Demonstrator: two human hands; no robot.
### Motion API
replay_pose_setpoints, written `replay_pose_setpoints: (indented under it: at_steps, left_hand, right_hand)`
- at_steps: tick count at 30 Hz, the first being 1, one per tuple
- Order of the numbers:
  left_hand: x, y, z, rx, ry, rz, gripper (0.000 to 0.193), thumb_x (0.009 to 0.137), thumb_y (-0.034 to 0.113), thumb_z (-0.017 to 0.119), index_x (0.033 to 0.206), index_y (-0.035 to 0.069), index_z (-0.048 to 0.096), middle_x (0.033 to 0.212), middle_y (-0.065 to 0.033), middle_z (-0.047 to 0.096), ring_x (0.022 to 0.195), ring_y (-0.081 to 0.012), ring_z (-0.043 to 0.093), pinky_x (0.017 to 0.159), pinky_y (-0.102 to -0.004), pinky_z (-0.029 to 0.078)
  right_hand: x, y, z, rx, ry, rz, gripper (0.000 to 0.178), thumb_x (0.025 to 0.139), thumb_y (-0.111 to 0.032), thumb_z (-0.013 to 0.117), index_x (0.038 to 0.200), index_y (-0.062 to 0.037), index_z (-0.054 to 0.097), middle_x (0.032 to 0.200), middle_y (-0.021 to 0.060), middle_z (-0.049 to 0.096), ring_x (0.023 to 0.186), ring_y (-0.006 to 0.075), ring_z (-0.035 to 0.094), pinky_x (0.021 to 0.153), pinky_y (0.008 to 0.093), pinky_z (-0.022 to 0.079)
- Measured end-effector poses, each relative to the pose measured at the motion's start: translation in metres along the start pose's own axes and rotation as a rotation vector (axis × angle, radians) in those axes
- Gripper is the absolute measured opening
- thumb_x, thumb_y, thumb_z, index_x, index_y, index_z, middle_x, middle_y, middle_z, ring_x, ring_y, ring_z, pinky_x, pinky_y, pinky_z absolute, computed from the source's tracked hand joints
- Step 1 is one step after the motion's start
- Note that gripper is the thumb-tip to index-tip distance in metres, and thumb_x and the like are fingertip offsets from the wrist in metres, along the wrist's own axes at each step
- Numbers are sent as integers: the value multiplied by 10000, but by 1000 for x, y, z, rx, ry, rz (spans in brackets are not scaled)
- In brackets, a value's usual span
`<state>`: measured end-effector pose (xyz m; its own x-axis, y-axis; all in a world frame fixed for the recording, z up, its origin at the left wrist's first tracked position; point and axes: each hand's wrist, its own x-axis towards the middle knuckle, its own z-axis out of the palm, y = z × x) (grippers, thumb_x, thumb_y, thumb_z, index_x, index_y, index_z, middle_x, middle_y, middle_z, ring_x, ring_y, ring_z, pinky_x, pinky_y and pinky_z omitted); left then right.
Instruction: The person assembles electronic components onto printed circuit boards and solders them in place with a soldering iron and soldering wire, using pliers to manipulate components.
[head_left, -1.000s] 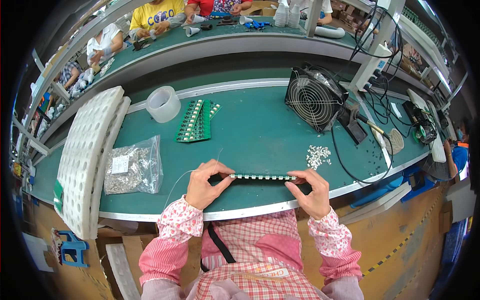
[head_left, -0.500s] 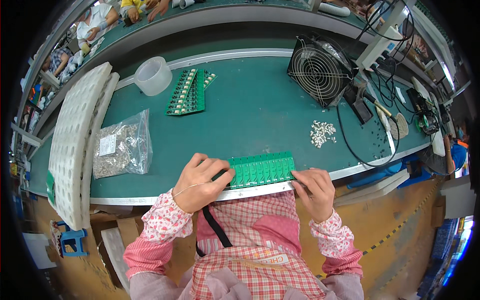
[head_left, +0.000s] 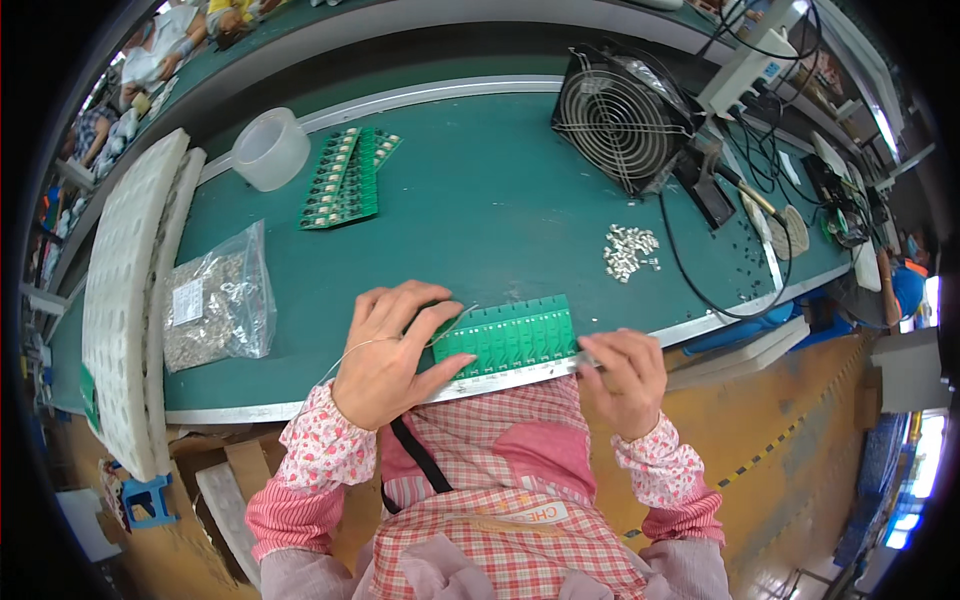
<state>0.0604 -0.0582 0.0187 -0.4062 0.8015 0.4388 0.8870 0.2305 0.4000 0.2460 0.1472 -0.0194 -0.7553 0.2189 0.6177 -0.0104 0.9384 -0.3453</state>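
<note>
A green circuit board panel (head_left: pixel 510 335) lies at the near metal edge of the bench, showing a row of repeated long sections. My left hand (head_left: pixel 385 345) is at its left end, thumb laid over the near corner and fingers curved round the far one. Across that hand runs a thin silvery wire (head_left: pixel 464 314), its tip over the board's far left edge. My right hand (head_left: pixel 625 380) holds the right near corner with curled fingers; the fingertips' undersides are hidden. Right of the board, beyond it, sits a loose pile of small silvery-white parts (head_left: pixel 630 252).
Farther left are stacked populated circuit boards (head_left: pixel 343 185), a translucent round tub (head_left: pixel 270 150), a clear bag of small parts (head_left: pixel 220 300) and upright white foam trays (head_left: pixel 125 300). At the right stand a black fan (head_left: pixel 620 120), a soldering iron (head_left: pixel 745 188) and loose cables.
My left hand has spread wider, its thumb now over the board's near left corner. The wire now reaches past its fingers. The bench's contents have shifted left in view.
</note>
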Motion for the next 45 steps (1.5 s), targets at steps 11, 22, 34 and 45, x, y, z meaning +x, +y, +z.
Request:
replay_pose_setpoints:
  at_steps: [11, 22, 34, 45]
  left_hand:
    - [-10, 1, -7, -317, 51, -57, 321, 896, 175, 393, 637, 57, 542, 708, -60, 542, 696, -239, 520, 785, -407, 339]
    - [0, 43, 29, -258, 53, -60, 133, 728, 74, 703, 635, 51, 612, 713, 15, 583, 673, -175, 530, 775, -380, 337]
    - [9, 55, 57, -229, -41, 24, 154, 710, 118, 707, 621, 52, 601, 894, -13, 601, 870, -178, 563, 782, -370, 360]
    - [13, 61, 62, -135, -68, -16, 163, 647, 86, 704, 563, 56, 567, 904, -18, 609, 838, -210, 563, 751, -371, 369]
  right_hand:
    - [55, 163, -70, 1043, 668, 1022, 451, 904, -311, 603, 1225, -25, 467, 1060, 98, 566, 760, 127, 549, 680, 226, 489]
    - [92, 185, -80, 1036, 479, 979, 431, 948, -392, 468, 1219, -57, 487, 964, 93, 612, 744, 108, 553, 646, 240, 487]
    - [17, 67, -81, 832, 578, 907, 253, 913, -222, 518, 1032, 2, 510, 716, 42, 521, 619, 99, 515, 529, 213, 398]
    - [-15, 24, -58, 920, 68, 827, 207, 817, -140, 612, 890, 21, 504, 731, 130, 617, 534, 138, 594, 497, 230, 496]
